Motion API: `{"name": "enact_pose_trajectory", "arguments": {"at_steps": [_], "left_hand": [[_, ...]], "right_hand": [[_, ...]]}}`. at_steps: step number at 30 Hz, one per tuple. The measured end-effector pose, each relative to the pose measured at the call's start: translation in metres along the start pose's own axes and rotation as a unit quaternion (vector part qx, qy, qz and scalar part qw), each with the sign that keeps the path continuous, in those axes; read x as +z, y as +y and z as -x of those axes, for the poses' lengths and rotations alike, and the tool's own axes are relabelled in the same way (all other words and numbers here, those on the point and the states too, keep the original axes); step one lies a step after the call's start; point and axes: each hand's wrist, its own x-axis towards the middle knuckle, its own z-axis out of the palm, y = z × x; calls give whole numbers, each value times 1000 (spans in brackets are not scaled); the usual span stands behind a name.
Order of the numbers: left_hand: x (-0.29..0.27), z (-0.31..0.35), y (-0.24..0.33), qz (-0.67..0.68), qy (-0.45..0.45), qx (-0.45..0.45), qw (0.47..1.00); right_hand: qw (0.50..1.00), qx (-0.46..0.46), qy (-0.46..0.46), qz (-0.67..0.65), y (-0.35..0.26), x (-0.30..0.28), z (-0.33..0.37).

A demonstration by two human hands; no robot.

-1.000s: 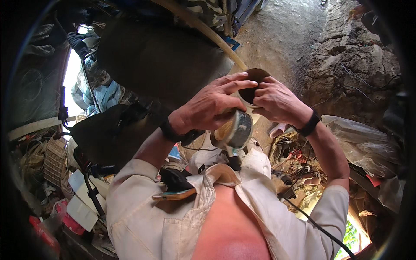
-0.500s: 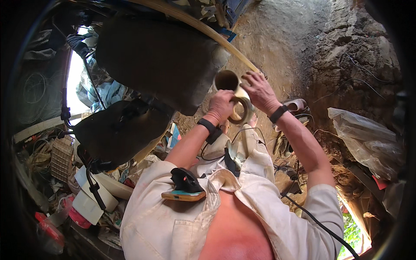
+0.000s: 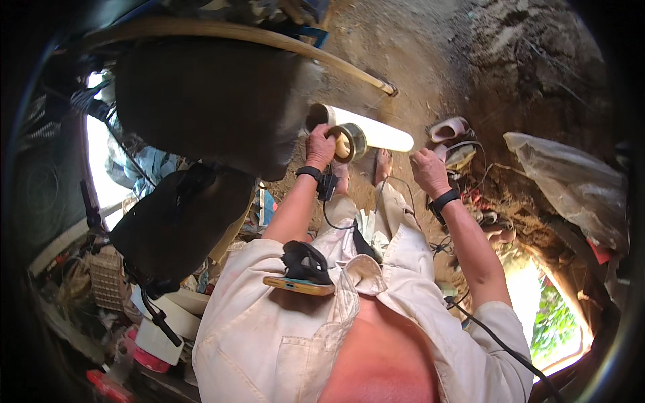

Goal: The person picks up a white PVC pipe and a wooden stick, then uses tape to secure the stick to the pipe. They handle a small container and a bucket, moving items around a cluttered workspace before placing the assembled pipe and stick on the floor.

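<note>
A pale tube (image 3: 379,132) lies crosswise in front of me above my feet, its dark open end toward the left. Against its near side is a thick ring (image 3: 360,138), brownish inside, resembling a roll of tape. Whether the two are joined, I cannot tell. My left hand (image 3: 319,146) is closed on the ring's left edge, with its fingertips beside the tube's open end. Just beyond the tube's right end is my right hand (image 3: 430,169), fingers curled together. Anything inside them is hidden.
A dark, flat-topped seat or panel (image 3: 208,101) stands at the left, with a curved wooden pole (image 3: 269,37) along its far side. Slippers (image 3: 449,129) and cables lie on the earth floor at the right. Plastic sheeting (image 3: 564,174) hangs farther right. Clutter fills the lower left.
The tube has turned from pointing up at me to lying crosswise. My right hand has moved right and nearer, away from the open end. My left hand has shifted slightly left, still on the ring.
</note>
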Motion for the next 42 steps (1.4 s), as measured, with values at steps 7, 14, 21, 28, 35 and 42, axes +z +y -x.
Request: {"name": "enact_pose_trajectory", "arguments": {"at_steps": [7, 14, 21, 28, 35, 42], "left_hand": [[-4, -55, -33, -100, 61, -33, 993], [-4, -78, -17, -120, 36, -27, 992], [-13, -61, -4, -150, 19, 34, 988], [-24, -53, -10, -81, -22, -34, 996], [-21, -53, -12, -129, -10, 19, 991], [-21, -48, 15, -125, -12, 41, 991]], "right_hand": [[992, 110, -26, -47, 31, 23, 53], [982, 161, -20, -98, 46, 19, 54], [982, 138, 22, -126, 48, 17, 21], [965, 134, -55, -219, 10, 20, -29], [974, 125, -86, -170, -22, 28, -49], [952, 155, -22, -262, -46, 44, -88]]}}
